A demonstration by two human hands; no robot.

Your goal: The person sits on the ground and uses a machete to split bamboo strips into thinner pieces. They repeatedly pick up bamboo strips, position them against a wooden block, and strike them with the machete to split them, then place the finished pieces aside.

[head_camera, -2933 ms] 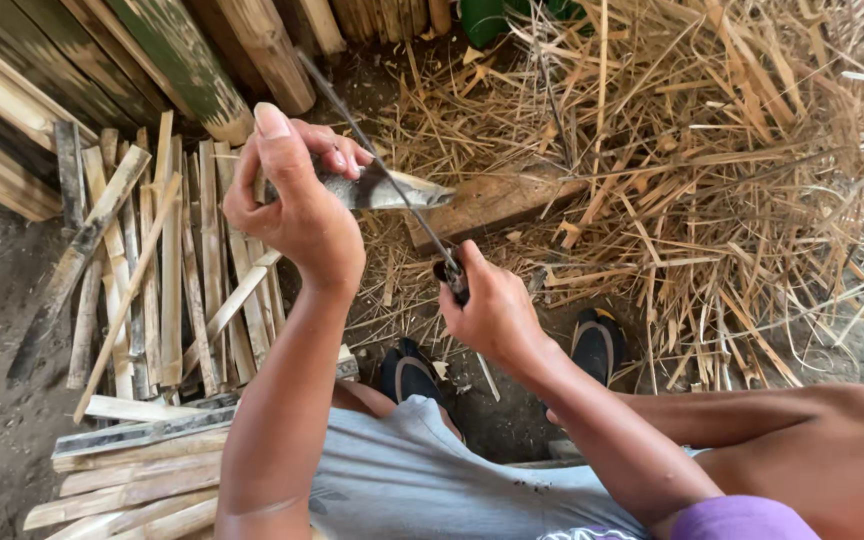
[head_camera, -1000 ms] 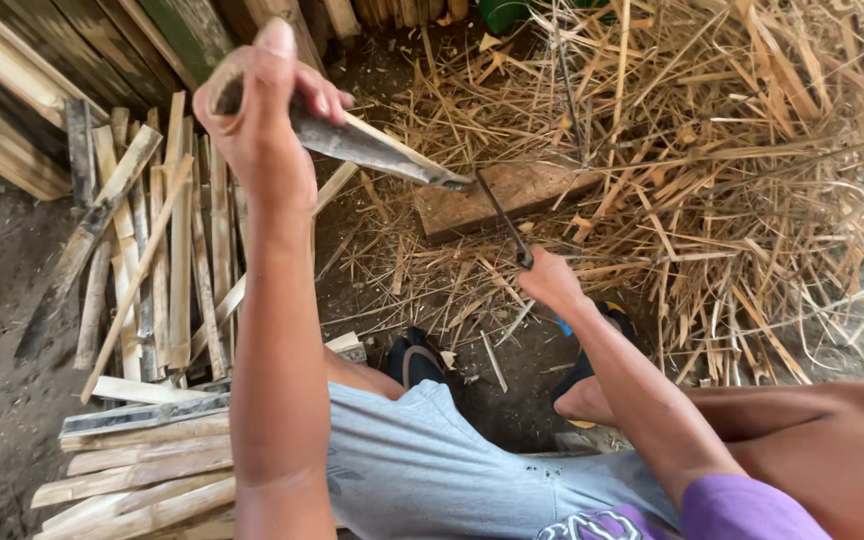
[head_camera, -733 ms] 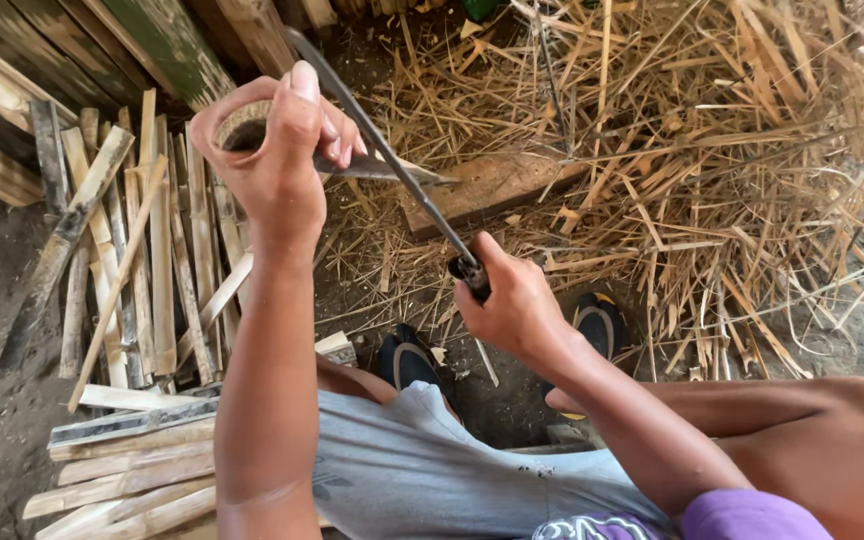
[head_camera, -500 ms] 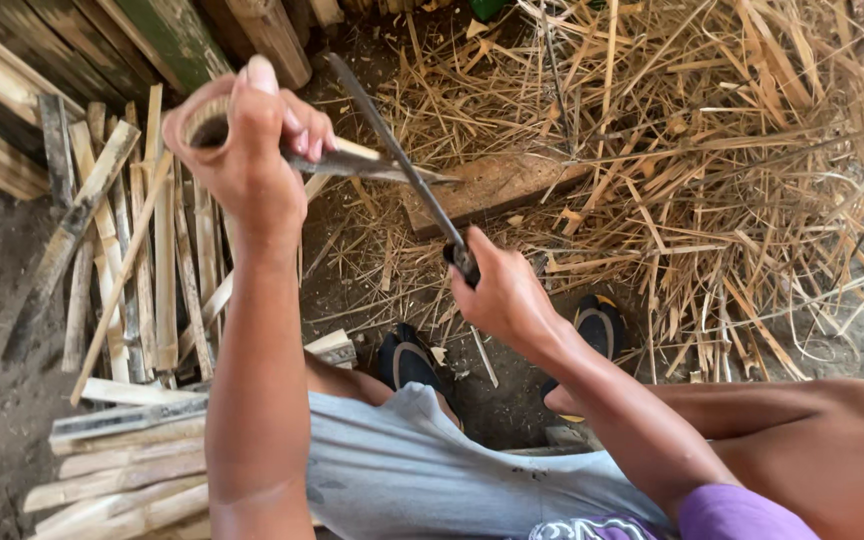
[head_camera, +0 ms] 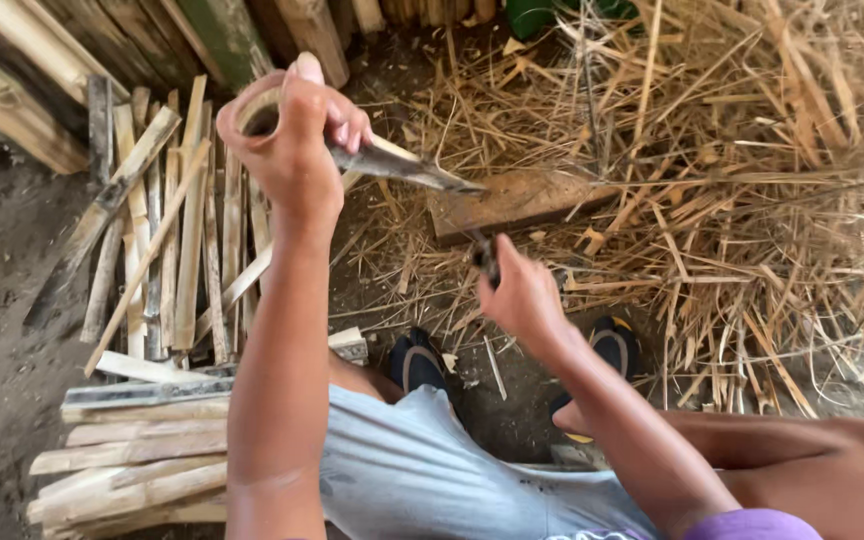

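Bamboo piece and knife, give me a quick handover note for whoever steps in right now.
Left hand grips a hollow bamboo piece held up, its tapered end pointing at the wooden block. Right hand holds a knife by the handle, low beside the block; blade hard to see. Split bamboo strips lie on the left, shavings on the right. This piece is partly cut to a taper, not fully split.

Split bamboo slats [head_camera: 167, 260], straw litter [head_camera: 752, 200]
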